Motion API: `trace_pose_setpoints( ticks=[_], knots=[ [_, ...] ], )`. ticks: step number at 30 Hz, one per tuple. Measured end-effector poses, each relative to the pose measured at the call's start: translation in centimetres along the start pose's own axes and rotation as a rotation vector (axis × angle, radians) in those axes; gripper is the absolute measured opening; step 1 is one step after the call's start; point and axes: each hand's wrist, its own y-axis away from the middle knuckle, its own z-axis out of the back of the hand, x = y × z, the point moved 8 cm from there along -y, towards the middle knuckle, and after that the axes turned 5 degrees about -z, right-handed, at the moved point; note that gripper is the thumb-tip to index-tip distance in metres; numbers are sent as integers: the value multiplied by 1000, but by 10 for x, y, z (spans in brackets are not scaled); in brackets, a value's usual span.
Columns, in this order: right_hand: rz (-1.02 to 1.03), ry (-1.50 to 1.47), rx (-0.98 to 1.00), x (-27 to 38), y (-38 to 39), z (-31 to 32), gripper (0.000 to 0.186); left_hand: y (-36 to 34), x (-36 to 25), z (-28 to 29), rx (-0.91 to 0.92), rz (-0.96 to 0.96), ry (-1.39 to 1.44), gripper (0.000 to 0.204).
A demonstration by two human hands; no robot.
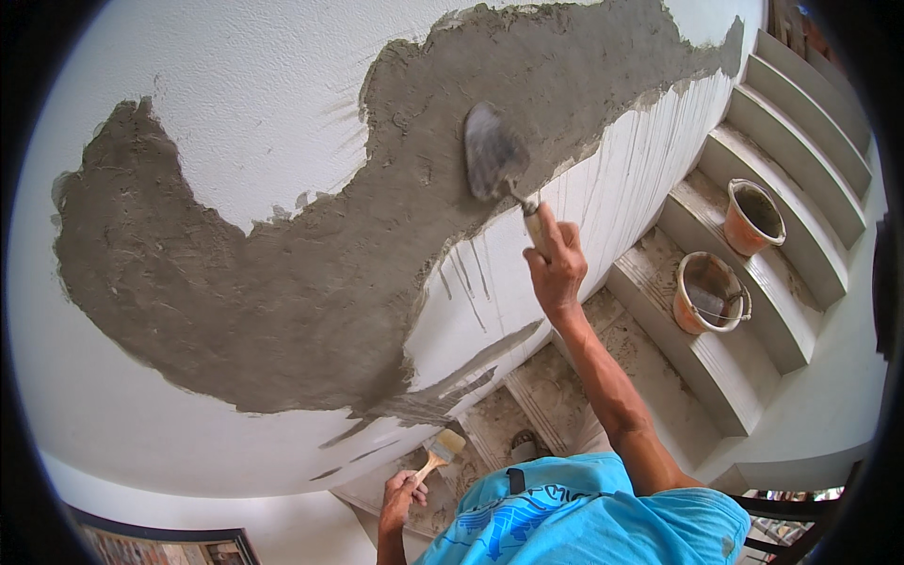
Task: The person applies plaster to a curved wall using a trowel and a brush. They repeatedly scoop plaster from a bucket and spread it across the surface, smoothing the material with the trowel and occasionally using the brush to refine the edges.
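My right hand (557,264) is raised and closed round the wooden handle of a trowel (494,151), whose blade is at a band of grey mortar (282,301) spread unevenly across the white wall (235,94). Grey drips streak the wall below the band. Low on the left, my left hand (403,492) grips the handle of a paintbrush (441,448) with pale bristles, held near the foot of the wall.
Curved stairs (782,122) climb along the wall on the right, dusty and stained. Two orange buckets, one higher (744,226) and one lower (690,311), stand on steps. A dark railing (810,518) and a framed picture (160,532) show along the lower edge.
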Motion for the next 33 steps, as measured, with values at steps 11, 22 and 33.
trace_pose_setpoints(
  ticks=[11, 22, 33],
  knots=[
    [-36, -10, -27, 7, -11, 18, 83, 4, -26, 3, -8, -63, 46, 37],
    [13, -112, 261, 13, 42, 29, 79, 17, -124, 26, -76, -228, 90, 39],
    [-58, -51, 39, 4, -15, 29, 81, 3, -303, -25, -12, -636, 62, 43]
  ],
)
